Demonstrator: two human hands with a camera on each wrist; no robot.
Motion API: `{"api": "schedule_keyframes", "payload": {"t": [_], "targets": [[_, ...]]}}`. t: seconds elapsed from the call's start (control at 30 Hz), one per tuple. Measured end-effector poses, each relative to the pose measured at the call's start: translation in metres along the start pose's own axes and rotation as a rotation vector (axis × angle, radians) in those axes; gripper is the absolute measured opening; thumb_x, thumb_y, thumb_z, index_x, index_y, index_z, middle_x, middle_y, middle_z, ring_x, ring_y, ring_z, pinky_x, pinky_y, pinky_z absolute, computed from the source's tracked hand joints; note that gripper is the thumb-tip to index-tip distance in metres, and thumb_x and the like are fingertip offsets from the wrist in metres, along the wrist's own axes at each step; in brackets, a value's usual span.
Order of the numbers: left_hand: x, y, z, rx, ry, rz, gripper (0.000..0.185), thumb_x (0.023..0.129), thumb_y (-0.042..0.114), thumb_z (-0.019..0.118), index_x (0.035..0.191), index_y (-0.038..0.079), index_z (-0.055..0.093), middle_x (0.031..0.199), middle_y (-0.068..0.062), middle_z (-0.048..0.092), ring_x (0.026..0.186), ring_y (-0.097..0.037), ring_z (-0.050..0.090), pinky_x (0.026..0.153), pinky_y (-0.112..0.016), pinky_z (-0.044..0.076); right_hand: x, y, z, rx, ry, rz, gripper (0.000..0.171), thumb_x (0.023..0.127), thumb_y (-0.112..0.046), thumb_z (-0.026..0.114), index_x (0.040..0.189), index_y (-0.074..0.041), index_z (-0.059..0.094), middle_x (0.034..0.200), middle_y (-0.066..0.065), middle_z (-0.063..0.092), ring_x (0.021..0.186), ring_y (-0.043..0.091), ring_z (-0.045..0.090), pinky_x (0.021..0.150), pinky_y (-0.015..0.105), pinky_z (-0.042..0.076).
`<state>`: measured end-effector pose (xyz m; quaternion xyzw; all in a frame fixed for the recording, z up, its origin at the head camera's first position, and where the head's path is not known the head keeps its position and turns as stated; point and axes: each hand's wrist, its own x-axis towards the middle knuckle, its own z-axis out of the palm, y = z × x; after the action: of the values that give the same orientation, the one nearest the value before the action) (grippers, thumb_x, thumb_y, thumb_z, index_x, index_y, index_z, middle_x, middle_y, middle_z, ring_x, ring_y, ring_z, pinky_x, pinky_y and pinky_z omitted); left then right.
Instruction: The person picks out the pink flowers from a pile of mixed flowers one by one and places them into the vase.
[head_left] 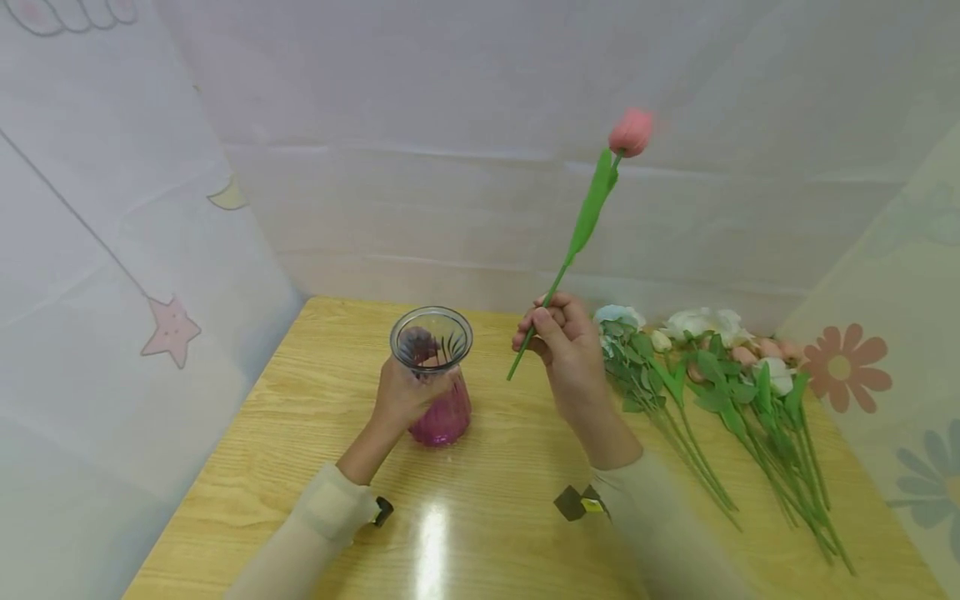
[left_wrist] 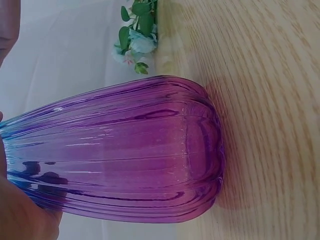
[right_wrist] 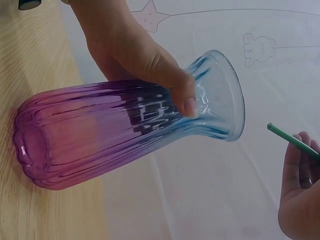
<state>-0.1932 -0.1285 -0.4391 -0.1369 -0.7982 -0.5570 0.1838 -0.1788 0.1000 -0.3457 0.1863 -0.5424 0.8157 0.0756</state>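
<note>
In the head view the pink tulip (head_left: 631, 132) has a blurred bloom, its petals not to be told apart, and the right hand (head_left: 564, 343) covers a stretch of its stem. The left hand (head_left: 403, 393) hides part of the purple glass vase (head_left: 442, 417) at the neck. The left wrist view cuts that vase off at the left edge, rim out of frame, with only a sliver of the hand at the bottom corner. The right wrist view shows only the tulip's stem end and crops the right hand at the lower right. The bunch of artificial flowers (head_left: 712, 367) overlaps too closely to count the stems
</note>
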Motion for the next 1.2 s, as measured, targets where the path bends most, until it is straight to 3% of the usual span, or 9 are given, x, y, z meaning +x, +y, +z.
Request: {"api": "schedule_keyframes", "payload": {"t": [0.2, 0.4, 0.7, 0.83, 0.97, 1.07, 1.2], "targets": [[-0.001, 0.001, -0.001, -0.006, -0.01, -0.014, 0.07, 0.074, 0.022, 0.085, 0.129, -0.002, 0.05, 0.114, -0.025, 0.066, 0.106, -0.037, 0.066, 0.093, -0.052, 0.055, 0.005, 0.002, 0.017, 0.011, -0.012, -0.009, 0.006, 0.106, -0.008, 0.049, 0.109, -0.008, 0.054, 0.088, 0.004, 0.063, 0.074, 0.016, 0.065, 0.074, 0.028, 0.059], [-0.001, 0.002, -0.001, 0.013, -0.009, -0.018, 0.07, 0.074, 0.023, 0.086, 0.129, 0.0, 0.05, 0.113, -0.019, 0.067, 0.107, -0.036, 0.066, 0.093, -0.051, 0.055, 0.011, 0.004, 0.032, 0.051, -0.032, -0.022, 0.009, 0.107, -0.008, 0.045, 0.112, -0.002, 0.05, 0.091, 0.006, 0.063, 0.078, 0.018, 0.066, 0.077, 0.029, 0.059], [-0.001, 0.002, -0.002, 0.024, -0.012, -0.017, 0.071, 0.073, 0.025, 0.085, 0.129, -0.002, 0.05, 0.113, -0.02, 0.067, 0.106, -0.036, 0.065, 0.093, -0.051, 0.055, 0.019, 0.014, 0.053, 0.04, -0.061, -0.068, 0.01, 0.108, -0.008, 0.04, 0.113, -0.008, 0.049, 0.095, 0.005, 0.064, 0.08, 0.016, 0.067, 0.079, 0.029, 0.058], [-0.001, 0.002, -0.002, 0.017, -0.019, -0.017, 0.068, 0.074, 0.025, 0.084, 0.127, 0.0, 0.051, 0.111, -0.022, 0.066, 0.104, -0.037, 0.066, 0.092, -0.052, 0.055, 0.02, 0.019, 0.058, 0.01, -0.061, -0.083, 0.01, 0.108, -0.008, 0.041, 0.115, -0.008, 0.048, 0.095, 0.005, 0.063, 0.081, 0.016, 0.068, 0.081, 0.029, 0.058], [-0.001, 0.002, -0.003, 0.018, -0.035, -0.021, 0.066, 0.077, 0.025, 0.083, 0.128, 0.001, 0.05, 0.113, -0.023, 0.066, 0.106, -0.039, 0.066, 0.091, -0.052, 0.055, 0.021, 0.024, 0.062, -0.054, -0.057, -0.104, 0.015, 0.108, -0.008, 0.041, 0.119, 0.0, 0.047, 0.095, 0.006, 0.064, 0.081, 0.014, 0.068, 0.082, 0.03, 0.059], [-0.002, 0.002, -0.003, 0.03, -0.039, -0.026, 0.067, 0.077, 0.025, 0.083, 0.13, 0.001, 0.049, 0.115, -0.023, 0.066, 0.107, -0.041, 0.065, 0.092, -0.053, 0.055, 0.021, 0.027, 0.064, -0.123, -0.06, -0.139, 0.023, 0.108, -0.007, 0.042, 0.125, 0.008, 0.044, 0.096, 0.012, 0.064, 0.081, 0.014, 0.069, 0.081, 0.031, 0.06], [-0.003, 0.002, -0.003, 0.034, -0.032, -0.034, 0.067, 0.076, 0.024, 0.084, 0.129, 0.001, 0.05, 0.116, -0.023, 0.066, 0.107, -0.039, 0.065, 0.093, -0.053, 0.055, 0.021, 0.031, 0.065, -0.214, -0.079, -0.177, 0.027, 0.108, -0.007, 0.042, 0.129, 0.01, 0.042, 0.1, 0.024, 0.064, 0.083, 0.014, 0.068, 0.082, 0.032, 0.06]]}}
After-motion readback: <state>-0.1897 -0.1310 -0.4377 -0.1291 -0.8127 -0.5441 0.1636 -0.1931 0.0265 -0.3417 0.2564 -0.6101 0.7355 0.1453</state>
